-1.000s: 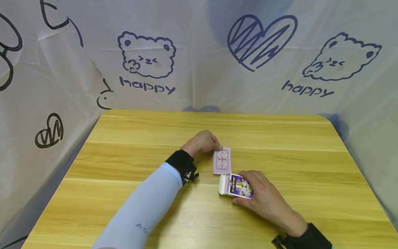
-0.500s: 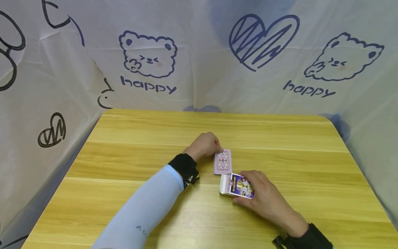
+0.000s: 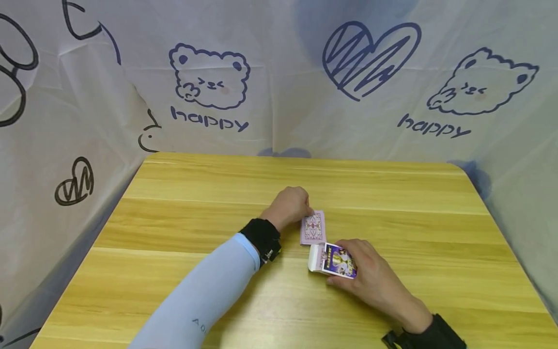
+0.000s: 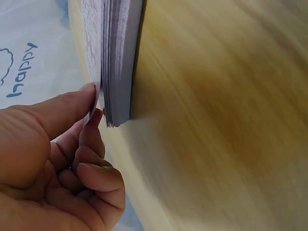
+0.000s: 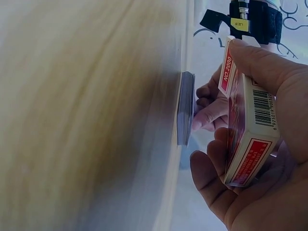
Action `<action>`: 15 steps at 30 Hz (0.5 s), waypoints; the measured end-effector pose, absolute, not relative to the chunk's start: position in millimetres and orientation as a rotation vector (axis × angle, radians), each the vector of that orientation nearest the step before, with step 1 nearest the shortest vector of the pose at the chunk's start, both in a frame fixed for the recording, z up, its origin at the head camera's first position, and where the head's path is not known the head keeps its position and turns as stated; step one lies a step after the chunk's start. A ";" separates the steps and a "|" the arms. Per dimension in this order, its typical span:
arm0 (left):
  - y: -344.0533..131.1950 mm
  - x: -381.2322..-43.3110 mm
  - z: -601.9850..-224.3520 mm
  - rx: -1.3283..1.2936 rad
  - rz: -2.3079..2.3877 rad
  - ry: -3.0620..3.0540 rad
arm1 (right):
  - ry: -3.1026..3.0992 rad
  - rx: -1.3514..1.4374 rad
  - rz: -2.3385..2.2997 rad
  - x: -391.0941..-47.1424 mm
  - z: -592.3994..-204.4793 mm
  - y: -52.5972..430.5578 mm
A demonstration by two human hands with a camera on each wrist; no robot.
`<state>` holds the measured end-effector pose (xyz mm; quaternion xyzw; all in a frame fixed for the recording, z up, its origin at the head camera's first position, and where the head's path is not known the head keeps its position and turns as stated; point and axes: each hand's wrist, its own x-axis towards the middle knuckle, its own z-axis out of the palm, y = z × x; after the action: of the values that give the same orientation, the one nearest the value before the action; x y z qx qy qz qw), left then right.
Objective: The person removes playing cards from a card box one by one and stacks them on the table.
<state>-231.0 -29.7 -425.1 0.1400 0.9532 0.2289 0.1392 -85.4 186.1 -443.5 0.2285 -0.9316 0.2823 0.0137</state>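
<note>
A stack of playing cards lies back side up on the wooden table, its ornate pink pattern showing. At its far left corner, my left hand pinches the corner of a playing card between thumb and a finger. That corner is lifted a little from the cards below, whose edges show in the left wrist view. My right hand grips a card box with a purple and gold front, just nearer than the stack. The box's end flap points left. In the right wrist view its barcode side shows.
The pale wooden table stretches around both hands. Behind it and along both sides hang white cloths with drawn bears, hearts and the word "happy". A dark cable runs at the lower left.
My left hand and wrist have shifted slightly rightward and nearer while staying at the stack's corner. The right hand and card box look unchanged. The head view has moved a little.
</note>
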 end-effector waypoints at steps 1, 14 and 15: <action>-29.6 -231.5 -425.7 0.406 0.649 2.765 | -2.900 0.711 0.881 -85.4 -443.5 186.2; -32.1 -233.1 -425.3 0.386 0.634 2.795 | -2.905 0.703 0.887 -84.4 -441.3 185.9; -32.9 -233.1 -423.7 0.373 0.642 2.794 | -2.906 0.702 0.887 -84.5 -441.1 185.9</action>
<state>-233.1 -32.9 -423.7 0.1279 0.9589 0.2202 0.1252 -84.5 185.9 -441.1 0.2250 -0.9319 0.2844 0.0116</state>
